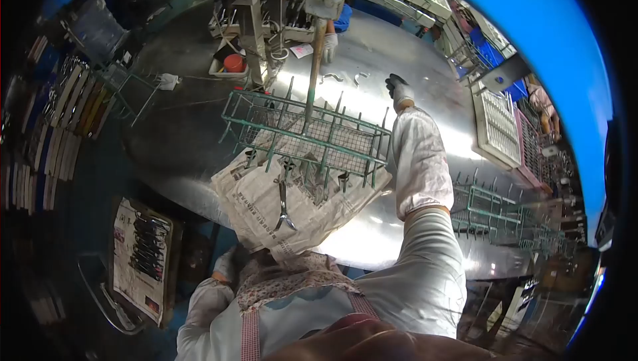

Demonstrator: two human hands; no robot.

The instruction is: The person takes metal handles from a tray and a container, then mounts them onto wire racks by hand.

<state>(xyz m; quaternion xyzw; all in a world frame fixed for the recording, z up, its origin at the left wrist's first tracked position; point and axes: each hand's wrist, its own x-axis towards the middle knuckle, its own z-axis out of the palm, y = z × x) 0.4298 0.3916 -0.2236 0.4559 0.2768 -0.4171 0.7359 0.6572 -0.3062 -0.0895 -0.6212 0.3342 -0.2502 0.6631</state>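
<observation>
My right hand (399,90), in a pale glove with dark fingertips, reaches out over the metal table (425,55); its fingers look slightly apart, with nothing visible between them. Left of it lies a small curved metal piece (361,79), with another (331,78) farther left. My left hand (226,265), gloved, is low beside the patterned apron, its fingers hidden. Between my arms stands a green wire rack (319,136) on an upright rod. A plier-like metal tool (284,195) hangs at its front, over printed paper sheets (256,195).
A co-worker's gloved hand (329,47) rests at the table's far side. Left of it is a tray with a red container (233,63). More green racks (485,208) stand right. A tray of dark-handled tools (149,248) is at lower left; a white ridged tray (495,125) lies right.
</observation>
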